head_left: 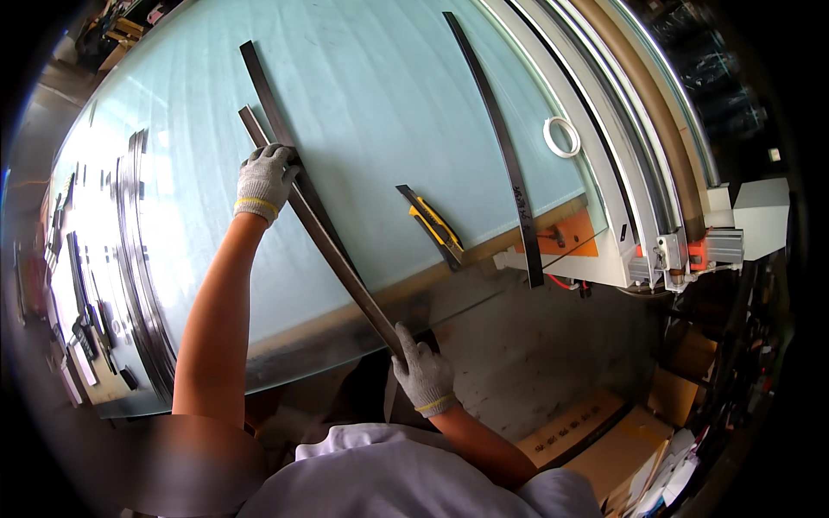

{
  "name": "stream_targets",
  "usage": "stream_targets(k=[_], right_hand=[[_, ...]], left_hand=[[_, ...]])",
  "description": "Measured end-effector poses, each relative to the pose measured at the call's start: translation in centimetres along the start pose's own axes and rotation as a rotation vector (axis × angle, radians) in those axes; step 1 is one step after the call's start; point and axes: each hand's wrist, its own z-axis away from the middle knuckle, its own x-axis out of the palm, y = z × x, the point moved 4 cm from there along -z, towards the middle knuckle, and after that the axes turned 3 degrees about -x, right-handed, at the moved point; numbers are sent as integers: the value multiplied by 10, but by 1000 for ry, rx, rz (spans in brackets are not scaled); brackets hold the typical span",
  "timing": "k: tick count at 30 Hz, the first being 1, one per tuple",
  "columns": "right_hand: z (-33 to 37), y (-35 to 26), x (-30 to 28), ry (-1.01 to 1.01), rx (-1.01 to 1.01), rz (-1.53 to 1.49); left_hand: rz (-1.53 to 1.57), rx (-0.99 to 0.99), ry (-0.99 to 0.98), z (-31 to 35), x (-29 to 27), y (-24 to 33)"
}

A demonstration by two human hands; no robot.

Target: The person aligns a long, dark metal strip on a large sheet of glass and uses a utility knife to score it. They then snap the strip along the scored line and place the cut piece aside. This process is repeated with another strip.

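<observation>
A long, narrow dark strip with a shiny edge runs slantwise over the front edge of a pale blue glass-topped table. My left hand, in a grey knit glove with a yellow cuff band, grips it near its far end. At its near end, past the table edge, my gloved right hand holds it with the index finger stretched along it. A second dark strip lies on the glass beside and partly behind the held one. To the right rests a yellow and black utility knife.
Another dark strip overhangs the table edge at right. Nearby lies a white ring, beside a raised metal rail. Several dark strips and small tools lie at left. Cardboard is on the floor at lower right.
</observation>
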Motion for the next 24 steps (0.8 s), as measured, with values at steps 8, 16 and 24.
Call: stream_targets(k=[8, 16, 24], right_hand=[[1, 4, 1, -20, -14, -9], [0, 4, -1, -16, -21, -20], [2, 3, 2, -9, -27, -15]], left_hand=[[40, 10, 7, -1, 3, -2], [54, -3, 2, -1, 3, -1], [52, 11, 29, 0, 2, 0]])
